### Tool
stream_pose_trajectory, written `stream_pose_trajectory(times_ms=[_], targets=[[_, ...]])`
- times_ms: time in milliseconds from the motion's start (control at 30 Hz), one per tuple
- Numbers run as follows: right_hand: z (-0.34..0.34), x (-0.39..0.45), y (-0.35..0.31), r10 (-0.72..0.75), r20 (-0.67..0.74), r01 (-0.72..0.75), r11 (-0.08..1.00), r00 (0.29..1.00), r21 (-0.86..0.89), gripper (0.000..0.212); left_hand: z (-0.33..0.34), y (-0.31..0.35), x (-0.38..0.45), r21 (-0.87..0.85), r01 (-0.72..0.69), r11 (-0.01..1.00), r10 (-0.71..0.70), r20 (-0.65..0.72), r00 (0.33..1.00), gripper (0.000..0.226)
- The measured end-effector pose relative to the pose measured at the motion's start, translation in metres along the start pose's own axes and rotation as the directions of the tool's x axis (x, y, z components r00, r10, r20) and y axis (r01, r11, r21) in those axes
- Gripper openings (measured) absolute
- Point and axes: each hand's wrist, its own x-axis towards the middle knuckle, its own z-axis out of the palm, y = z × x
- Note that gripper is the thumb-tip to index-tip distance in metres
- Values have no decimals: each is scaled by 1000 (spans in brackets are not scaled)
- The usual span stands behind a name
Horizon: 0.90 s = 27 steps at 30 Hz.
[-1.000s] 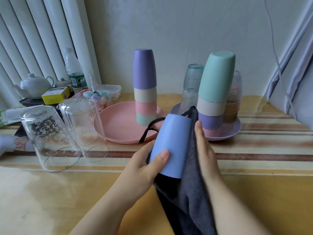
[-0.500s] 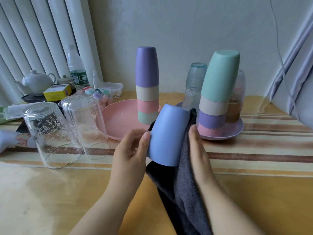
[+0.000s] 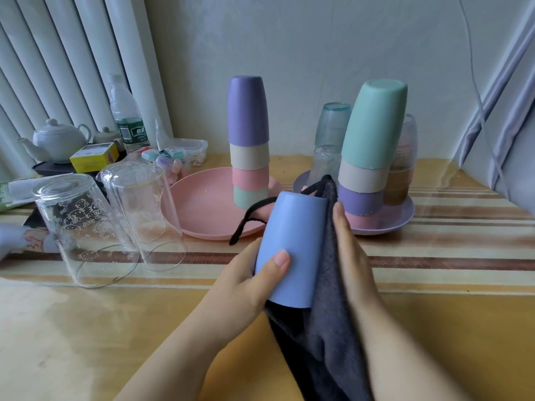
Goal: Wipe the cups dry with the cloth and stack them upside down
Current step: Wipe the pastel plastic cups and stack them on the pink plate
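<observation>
Soft, even daylight fills the scene, without hard shadows. The glossy table (image 3: 434, 328) shows pale glare at 8 o'clock. Wide-angle distortion bends the blinds (image 3: 58, 68) at 10 o'clock and the curtain (image 3: 506, 111) at 2 o'clock. The whole picture is slightly soft.

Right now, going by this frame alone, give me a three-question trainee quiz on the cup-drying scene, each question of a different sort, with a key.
1. True or false: the left hand grips the blue cup.
2. Multiple choice: the stack on the pink plate is topped by a cup of which colour? A mint green, B purple, C beige.
3. Fill in: the right hand presses the dark ____ against the blue cup.

Key: 1 true; 2 B; 3 cloth.
</observation>
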Motion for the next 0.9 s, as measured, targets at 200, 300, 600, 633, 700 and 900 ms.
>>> stream_pose_trajectory(times_ms=[200,300,600,633,700,900], targets=[[7,-2,9,-58,76,59,998,995,-19,51,-10,-1,5,-261,38,965,-21,68,997,43],[-4,-6,-5,-113,96,94,979,989,182,58,-13,-3,8,-329,73,941,-60,50,997,61],[19,-2,4,-211,-93,211,977,973,-9,24,2,-12,10,338,-135,931,277,-421,864,41],[23,-5,0,-212,-82,209,977,974,-51,22,5,-13,8,360,-108,926,256,-393,883,38],[25,-9,10,-257,-51,256,967,965,-17,24,8,-12,6,341,-61,938,188,-353,917,48],[18,-5,-2,-137,-39,137,991,990,-1,18,1,-5,3,135,-16,991,35,-135,990,53]])
